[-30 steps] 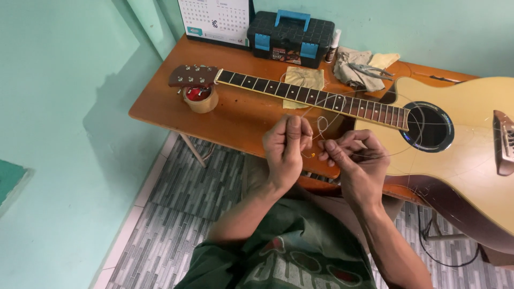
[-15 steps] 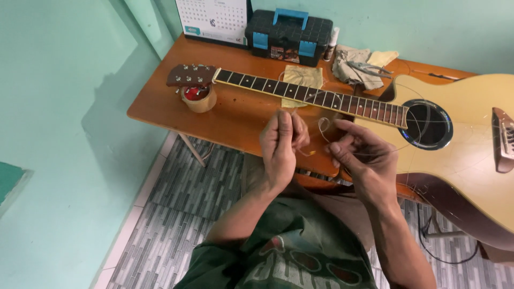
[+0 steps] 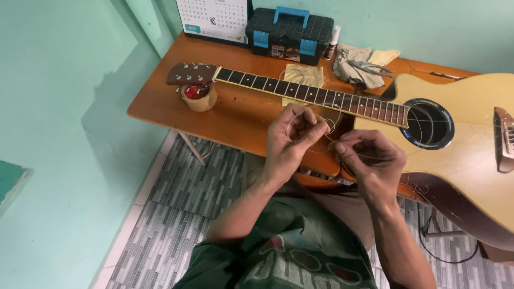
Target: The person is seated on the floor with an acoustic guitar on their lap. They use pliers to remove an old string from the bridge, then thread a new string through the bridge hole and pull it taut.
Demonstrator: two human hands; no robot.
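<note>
table (image 3: 160,109): orange wood, against a green wall
guitar (image 3: 466,144): pale body lying flat on the table, neck pointing left
toolbox (image 3: 292,32): black and blue, at the back edge
tape roll (image 3: 199,97): under the guitar's head
left hand (image 3: 292,142): fingers pinched on a thin wire string
right hand (image 3: 372,160): fingers curled, pinching the same string
string (image 3: 327,127): looped between both hands, above the table's front edge
</note>
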